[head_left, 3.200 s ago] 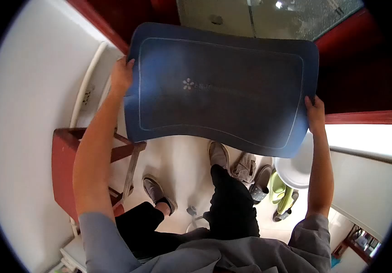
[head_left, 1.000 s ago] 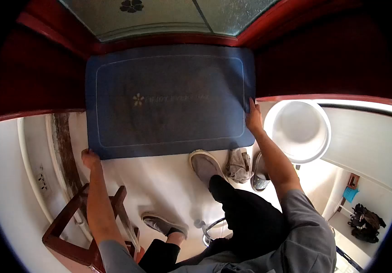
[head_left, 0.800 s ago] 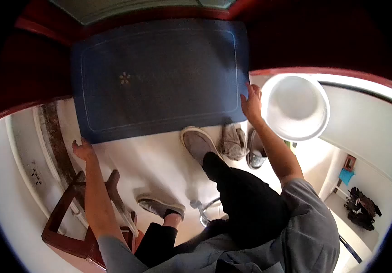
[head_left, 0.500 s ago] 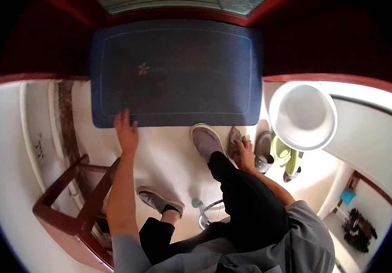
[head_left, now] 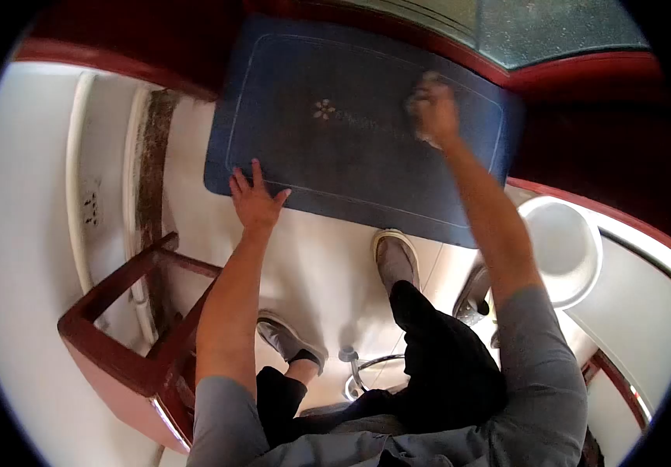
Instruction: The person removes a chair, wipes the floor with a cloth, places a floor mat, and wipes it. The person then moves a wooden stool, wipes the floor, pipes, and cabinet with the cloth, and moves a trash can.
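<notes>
A dark blue mat (head_left: 351, 167) with a small flower print and a thin pale border line lies in front of me, slightly slanted. My left hand (head_left: 258, 204) rests at its near left edge, fingers spread and holding nothing. Over the mat's right half is my right hand (head_left: 440, 118), smeared by motion and closed on a crumpled grey-brown rag (head_left: 429, 79). Only bits of the rag show around the fingers. Whether it presses on the mat at this instant is hard to see.
Dark red wood with glass panels (head_left: 561, 35) borders the mat's far side. A white basin (head_left: 563, 249) stands on the right, beside shoes (head_left: 472, 300) partly hidden by my arm. At left is a red-brown wooden stool frame (head_left: 110, 319). My shoe (head_left: 395, 257) is near the mat's edge.
My right hand has gone from the floor beside the shoes up onto the mat, bringing the rag. My left hand has come down at the mat's edge. The view has turned.
</notes>
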Demonstrator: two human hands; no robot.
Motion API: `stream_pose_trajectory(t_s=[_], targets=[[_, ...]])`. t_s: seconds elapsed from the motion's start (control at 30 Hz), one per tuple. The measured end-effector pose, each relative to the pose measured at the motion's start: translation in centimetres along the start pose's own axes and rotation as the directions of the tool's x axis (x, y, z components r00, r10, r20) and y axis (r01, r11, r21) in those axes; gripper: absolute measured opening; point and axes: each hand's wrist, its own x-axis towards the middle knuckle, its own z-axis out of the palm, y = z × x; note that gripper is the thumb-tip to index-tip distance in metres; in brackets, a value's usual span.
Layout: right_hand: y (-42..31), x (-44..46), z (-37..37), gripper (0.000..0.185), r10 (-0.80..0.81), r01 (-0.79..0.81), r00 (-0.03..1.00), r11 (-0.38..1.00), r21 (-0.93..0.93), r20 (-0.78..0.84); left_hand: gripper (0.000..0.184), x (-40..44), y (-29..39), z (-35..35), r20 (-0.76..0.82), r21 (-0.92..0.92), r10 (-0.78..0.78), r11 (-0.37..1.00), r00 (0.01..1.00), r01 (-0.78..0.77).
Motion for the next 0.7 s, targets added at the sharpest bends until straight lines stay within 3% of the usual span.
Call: stream_pose_trajectory(t_s=[0.03, 0.07, 0.1, 0.17, 0.2, 0.27, 0.3, 0.33, 0.37, 0.4, 0.43, 0.5, 0.53, 0.6, 0.63, 0.67, 0.7], targets=[[-2.5, -1.4, 2.4, 0.039, -0.134, 0.137, 0.989, 0.989, 0.049, -0.056, 0.108, 0.3, 0.7, -0.6, 0.011, 0.053, 0.012, 0.998, 1.0, -0.013], [-7.3, -6.5, 3.2, 0.032, -0.159, 0.142, 0.987, 0.947, -0.287, -0.036, 0.107, 0.1, 0.9, -1.5, 0.071, 0.064, -0.014, 0.998, 0.997, 0.009], [-5.3, -7.2, 7.9, 0.04, -0.603, 0.548, 0.797, 0.748, -0.375, -0.038, 0.107, 0.2, 1.1, -2.3, 0.122, 0.073, -0.04, 0.997, 0.992, 0.032], [-5.5, -12.4, 9.4, 0.041, -0.675, 0.697, 0.715, 0.707, -0.115, 0.183, 0.109, 1.1, 1.6, -2.7, 0.177, 0.066, -0.073, 0.996, 0.981, 0.062], [-5.6, -15.0, 10.2, 0.042, -0.696, 0.72, 0.657, 0.693, 0.032, 0.29, 0.112, 2.0, 1.4, -2.3, 0.179, 0.045, -0.064, 0.997, 0.982, 0.057], [-7.0, -15.1, 7.0, 0.039, -0.682, 0.719, 0.646, 0.694, 0.026, 0.342, 0.115, 3.6, 1.9, -2.4, 0.177, 0.017, -0.056, 0.998, 0.983, 0.054], [-7.5, -15.1, 5.1, 0.036, -0.665, 0.713, 0.634, 0.701, 0.035, 0.395, 0.117, 4.3, 3.0, -3.8, 0.15, 0.011, 0.061, 0.998, 0.987, -0.063], [-7.6, -13.0, 3.6, 0.036, -0.616, 0.634, 0.732, 0.772, 0.037, 0.291, 0.12, 4.9, 3.8, -4.5, 0.13, 0.009, 0.178, 0.984, 0.976, -0.18], [-7.2, -9.6, 2.4, 0.035, -0.539, 0.54, 0.821, 0.84, 0.05, 0.186, 0.12, 5.5, 4.0, -4.4, 0.148, 0.001, 0.185, 0.982, 0.971, -0.188], [-5.1, -5.7, 3.2, 0.032, -0.474, 0.476, 0.878, 0.879, 0.018, -0.066, 0.122, 6.1, 4.0, -4.3, 0.235, 0.002, 0.148, 0.988, 0.961, -0.152], [-6.7, -3.4, -1.0, 0.034, -0.351, 0.36, 0.933, 0.92, 0.157, -0.084, 0.125, 6.3, 4.0, -4.2, 0.309, 0.011, 0.101, 0.994, 0.946, -0.11], [-3.1, 4.7, -1.6, 0.042, -0.296, 0.316, 0.933, 0.946, 0.072, -0.205, 0.125, 6.5, 4.1, -4.0, 0.324, 0.027, 0.082, 0.995, 0.942, -0.096], [-3.7, 4.2, -1.1, 0.042, -0.297, 0.317, 0.932, 0.946, 0.071, -0.205, 0.125, 6.6, 4.4, -4.0, 0.34, 0.04, 0.065, 0.996, 0.938, -0.083], [-6.1, 0.1, 1.2, 0.054, -0.233, 0.219, 0.971, 0.956, -0.196, -0.048, 0.123, 6.8, 5.2, -4.5, 0.367, 0.049, 0.055, 0.996, 0.929, -0.078], [-6.8, -2.1, 3.3, 0.062, -0.368, 0.36, 0.929, 0.873, -0.329, 0.039, 0.122, 7.0, 5.7, -4.8, 0.387, 0.061, 0.034, 0.996, 0.921, -0.062], [-6.8, -5.1, 6.6, 0.062, -0.415, 0.415, 0.908, 0.871, -0.263, 0.061, 0.122, 7.0, 6.0, -5.0, 0.386, 0.062, 0.034, 0.996, 0.922, -0.063], [-8.7, -9.7, 6.2, 0.06, -0.557, 0.588, 0.807, 0.79, -0.177, 0.196, 0.122, 7.1, 6.2, -5.2, 0.401, 0.071, 0.026, 0.996, 0.915, -0.06]])
